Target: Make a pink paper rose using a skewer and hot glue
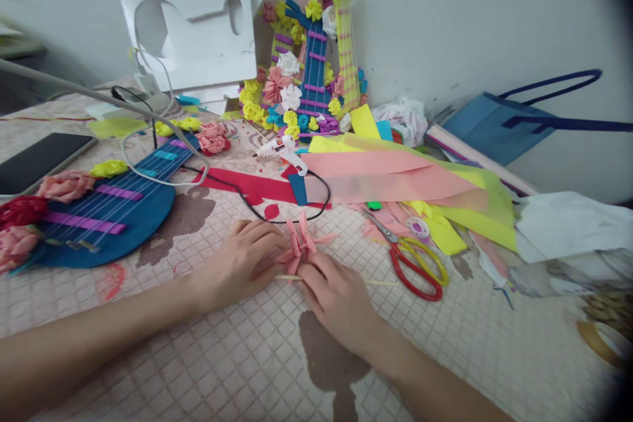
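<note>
With the clock face centred on the pink paper flower (299,245) and twelve set toward the wall (445,6), a blue tote bag (494,130) lies at two o'clock, its dark handles projecting right, its contents hidden. A crumpled whitish plastic bag (410,117) sits between one and two; its contents are indistinct. Far out, between three and four, a clear plastic wrapper (546,278) lies near small brown lumps (610,308); whether it encloses them is unclear.

The flower, its folded petals spread as a loose star, lies between the hands. The right hand (339,297), fingers drawn narrow, pinches its base beside a thin pale stick (287,277); the left hand (242,258) curls at nine against the petals, its grip impossible to tell. Smooth pink strips (366,175) lie flat between one and two; scissors (392,237) with looped handles rest at three, and a white glue gun (287,150) near twelve. At nine, a blue guitar shape (143,224) bears purple bars, straight strings and crumpled rosettes (66,184). The tablecloth (208,356) shows a diamond lattice.
</note>
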Tool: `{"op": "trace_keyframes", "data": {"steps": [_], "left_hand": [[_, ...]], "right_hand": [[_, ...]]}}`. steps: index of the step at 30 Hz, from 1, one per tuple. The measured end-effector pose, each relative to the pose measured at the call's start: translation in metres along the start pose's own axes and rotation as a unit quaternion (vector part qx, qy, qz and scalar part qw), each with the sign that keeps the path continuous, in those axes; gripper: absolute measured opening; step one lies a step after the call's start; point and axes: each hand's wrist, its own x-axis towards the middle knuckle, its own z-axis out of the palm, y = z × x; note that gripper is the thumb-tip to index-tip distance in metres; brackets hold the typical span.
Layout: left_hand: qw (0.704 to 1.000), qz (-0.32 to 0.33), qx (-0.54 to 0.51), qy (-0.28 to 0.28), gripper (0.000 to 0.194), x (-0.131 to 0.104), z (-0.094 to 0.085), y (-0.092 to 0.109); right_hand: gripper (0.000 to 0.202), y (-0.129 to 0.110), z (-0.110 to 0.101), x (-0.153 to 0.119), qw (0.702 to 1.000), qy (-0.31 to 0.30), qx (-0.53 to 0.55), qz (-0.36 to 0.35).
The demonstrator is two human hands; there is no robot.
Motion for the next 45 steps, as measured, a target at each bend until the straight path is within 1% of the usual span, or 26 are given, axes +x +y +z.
{"op": "trace_keyframes", "data": {"steps": [2,5,8,12,15,17,20,23,26,32,35,45], "left_hand": [[1.0,-0.017,-0.022,-0.002,0.007,0.0,0.004,-0.001],[0.998,-0.033,-0.051,0.004,0.007,-0.001,0.009,-0.004],[0.997,-0.034,-0.063,0.003,0.006,-0.003,0.009,-0.005],[0.998,-0.033,-0.046,-0.02,0.008,-0.004,0.005,-0.002],[1.0,-0.012,-0.01,-0.01,0.008,-0.004,0.0,0.004],[1.0,0.017,0.011,-0.006,0.011,-0.003,-0.002,0.008],[0.997,0.068,0.021,-0.041,0.014,-0.003,-0.002,0.011],[0.994,0.086,0.039,-0.063,0.014,-0.005,0.002,0.009],[0.994,0.078,0.052,-0.059,0.014,-0.005,0.004,0.008],[0.996,0.054,0.058,-0.049,0.017,-0.004,0.001,0.011],[0.996,0.057,0.055,-0.039,0.019,-0.005,0.001,0.011],[0.997,0.049,0.038,-0.043,0.016,-0.005,0.004,0.007]], "right_hand": [[0.015,0.001,-0.001,0.0,1.0,0.002,0.001,0.0],[0.015,0.005,-0.003,0.0,1.0,-0.006,0.005,-0.006],[0.013,0.01,-0.006,0.0,1.0,-0.008,0.015,-0.016],[0.013,0.014,-0.01,0.0,0.999,-0.006,0.022,-0.03],[0.012,0.015,-0.011,0.0,0.999,-0.025,0.024,-0.029],[0.011,0.015,-0.01,0.0,0.999,-0.034,0.022,-0.03],[0.01,0.015,-0.009,0.001,0.999,-0.031,0.015,-0.034],[0.014,0.014,-0.008,0.002,0.999,-0.025,0.015,-0.033],[0.014,0.013,-0.007,0.002,0.999,-0.021,0.012,-0.038],[0.005,0.01,-0.006,0.002,0.999,-0.003,0.019,-0.033],[0.004,0.007,-0.005,0.003,0.999,0.007,0.029,-0.034],[0.008,0.003,0.002,0.004,0.996,0.002,0.023,-0.084]]}}
